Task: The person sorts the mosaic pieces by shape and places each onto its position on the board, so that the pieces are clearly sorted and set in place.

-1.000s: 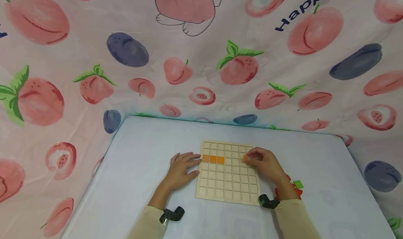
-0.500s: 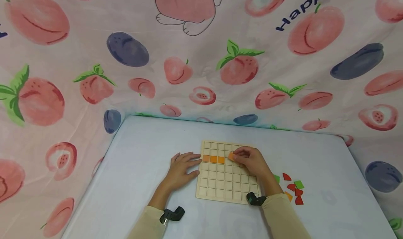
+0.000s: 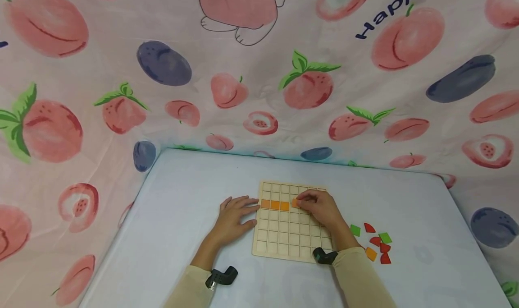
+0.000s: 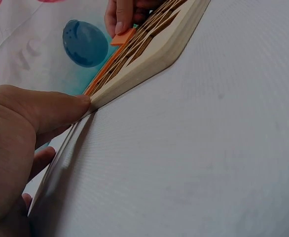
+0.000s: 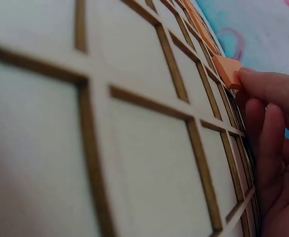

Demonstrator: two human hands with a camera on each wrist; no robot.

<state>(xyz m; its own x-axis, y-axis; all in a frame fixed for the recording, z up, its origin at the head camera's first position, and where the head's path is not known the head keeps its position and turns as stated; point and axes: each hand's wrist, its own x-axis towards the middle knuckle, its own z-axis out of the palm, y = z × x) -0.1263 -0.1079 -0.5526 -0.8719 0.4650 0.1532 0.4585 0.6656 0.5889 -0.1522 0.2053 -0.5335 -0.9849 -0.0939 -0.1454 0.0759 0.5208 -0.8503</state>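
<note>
A wooden grid board (image 3: pixel 284 236) lies on the table, with three orange square tiles (image 3: pixel 275 205) side by side in its third row from the back, starting at the left edge. My right hand (image 3: pixel 320 207) pinches another orange square tile (image 5: pixel 227 71) between thumb and finger, tilted over the fourth cell of that row. Spread beside the board's left edge, my left hand (image 3: pixel 235 218) has its fingertips right at the rim. In the left wrist view its thumb (image 4: pixel 60 106) touches the board's side.
Right of the board lie loose pieces on the white table (image 3: pixel 425 218): two green squares (image 3: pixel 384 238), an orange square (image 3: pixel 371 254) and several red quarter-round pieces (image 3: pixel 369 227). A fruit-print cloth (image 3: pixel 259 73) hangs behind the table.
My right hand has carried the orange tile leftward across the board to the spot beside the three tiles. The loose pieces on the right came into sight. My left hand stays put.
</note>
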